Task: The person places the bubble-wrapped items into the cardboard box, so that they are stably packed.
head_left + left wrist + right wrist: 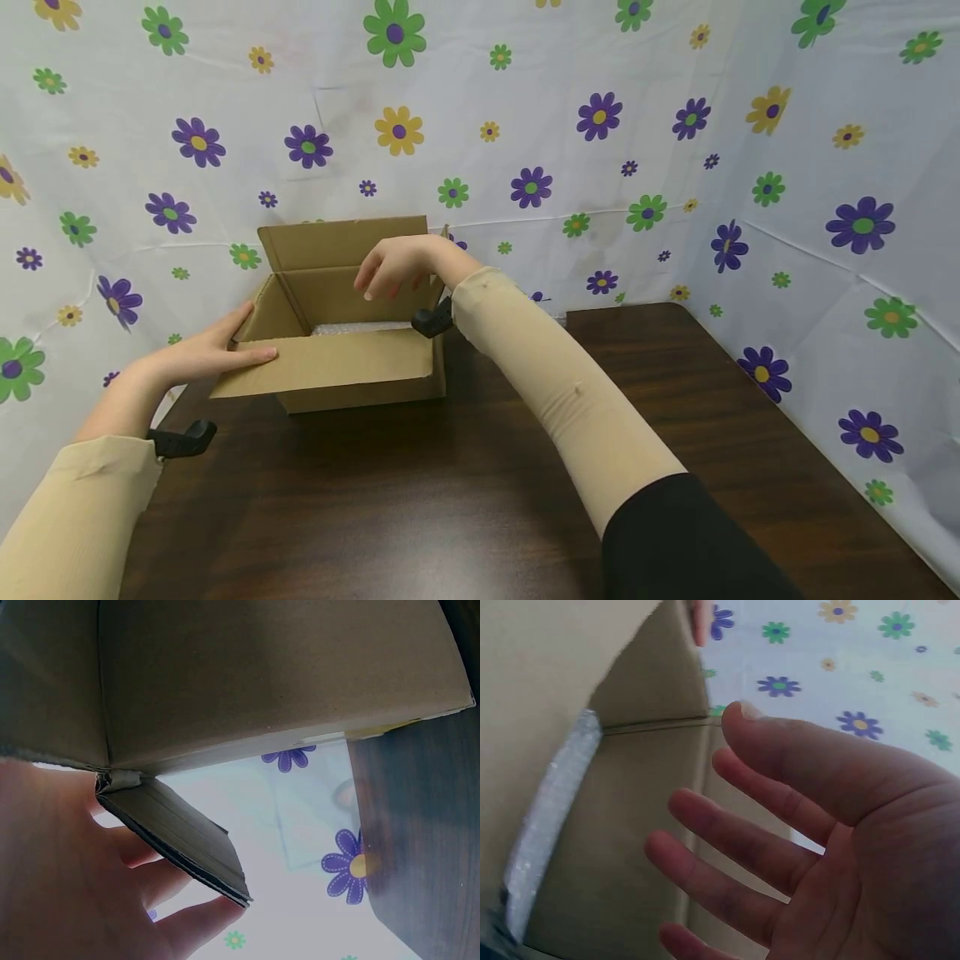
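A brown cardboard box [367, 396] stands on the table with its flaps spread. My left hand [206, 354] grips its left front corner, the thumb lying on the front flap [352, 360]. In the left wrist view, the fingers [199, 919] reach along the outer side of a flap [184, 832]. Above the box's right part hovers my right hand [405, 262], palm toward the opening. Its fingers are spread and hold nothing in the right wrist view. Inside the box lies something in clear bubble wrap [551, 832], mostly hidden by the front flap.
The dark wooden table [525, 500] extends in front and to the right of the box. Behind it and along the right side hangs a white cloth with flowers [465, 108]. The box's back flap [345, 243] stands up near the cloth.
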`<state>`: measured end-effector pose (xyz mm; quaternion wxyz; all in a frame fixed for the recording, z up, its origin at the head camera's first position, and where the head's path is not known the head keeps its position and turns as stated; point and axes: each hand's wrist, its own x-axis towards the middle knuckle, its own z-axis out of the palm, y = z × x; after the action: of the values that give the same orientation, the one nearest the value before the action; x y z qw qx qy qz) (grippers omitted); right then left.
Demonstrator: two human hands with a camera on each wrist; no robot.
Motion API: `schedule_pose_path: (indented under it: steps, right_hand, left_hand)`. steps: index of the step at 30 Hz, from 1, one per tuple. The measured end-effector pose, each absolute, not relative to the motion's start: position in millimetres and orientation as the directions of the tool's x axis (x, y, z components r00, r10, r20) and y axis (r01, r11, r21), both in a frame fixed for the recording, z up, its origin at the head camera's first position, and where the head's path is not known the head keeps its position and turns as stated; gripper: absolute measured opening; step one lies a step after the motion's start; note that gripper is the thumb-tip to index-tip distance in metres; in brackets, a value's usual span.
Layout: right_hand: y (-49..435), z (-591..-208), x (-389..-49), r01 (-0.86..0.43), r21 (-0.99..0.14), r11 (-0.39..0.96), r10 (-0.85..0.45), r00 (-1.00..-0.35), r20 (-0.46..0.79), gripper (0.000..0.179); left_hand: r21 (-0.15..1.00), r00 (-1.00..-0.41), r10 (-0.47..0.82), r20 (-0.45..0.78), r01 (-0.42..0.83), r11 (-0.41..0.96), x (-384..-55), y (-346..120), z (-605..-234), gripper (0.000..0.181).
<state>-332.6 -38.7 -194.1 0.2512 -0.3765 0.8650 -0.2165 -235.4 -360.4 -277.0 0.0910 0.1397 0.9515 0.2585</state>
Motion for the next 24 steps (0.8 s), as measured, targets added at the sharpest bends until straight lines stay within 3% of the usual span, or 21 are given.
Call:
schedule_pose_path:
  steps: [7, 15, 24]
  right_hand:
    - [-11, -163, -333, -0.554, -0.638, 0.535, -0.801, -0.572, -0.175, 0.041]
    - [38, -149, -342, -0.52, -0.685, 0.511, -0.746, -0.663, -0.054, 0.039]
    - [92, -181, -361, -0.464, -0.688, 0.558, -0.65, -0.76, -0.014, 0.04]
  left_hand:
    - [0.53, -0.943, 0.315, -0.109, 0.213, 0.821, -235, -361, -278, 0.101]
    - [0.528, -0.944, 0.308, -0.116, 0.204, 0.825, -235, -363, -279, 0.101]
    - [0.533, -0.943, 0.309, -0.121, 0.201, 0.822, -235, -362, -278, 0.102]
